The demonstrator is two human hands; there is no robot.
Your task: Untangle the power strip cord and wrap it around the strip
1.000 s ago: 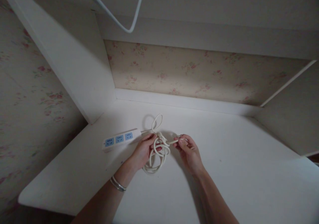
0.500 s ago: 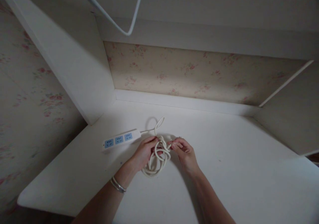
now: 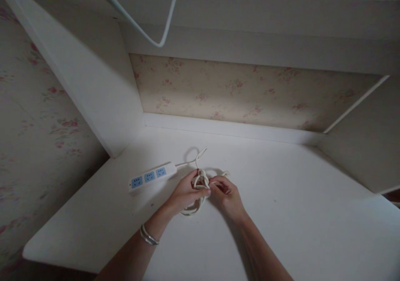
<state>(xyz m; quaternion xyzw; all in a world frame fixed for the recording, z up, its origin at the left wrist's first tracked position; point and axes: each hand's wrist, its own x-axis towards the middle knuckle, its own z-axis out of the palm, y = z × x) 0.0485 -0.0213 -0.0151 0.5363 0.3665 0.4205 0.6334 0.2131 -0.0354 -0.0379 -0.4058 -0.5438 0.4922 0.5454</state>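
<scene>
A white power strip [image 3: 153,176] with three blue socket panels lies on the desk, left of my hands. Its cream power cord [image 3: 190,211] runs from the right end, makes a small raised loop, and gathers into a tangled, knotted coil. My left hand [image 3: 186,191] grips this coil from the left, thumb across the front. Close by on the right, my right hand [image 3: 226,191] pinches a part of the cord at the coil's edge. A short pale end of cord sticks out behind the right fingers; whether it carries the plug I cannot make out.
The white desktop [image 3: 296,201] spreads around my hands. An upright white side panel [image 3: 93,76] stands at the left, and a low back ledge [image 3: 234,130] runs along the rear. Overhead, a shelf [image 3: 250,14] and a bent pale rod [image 3: 161,43] hang in front of me.
My left thumb has come across the front of the coil. My right hand has shifted slightly left and closer to it, and a cord end now shows beyond its fingers.
</scene>
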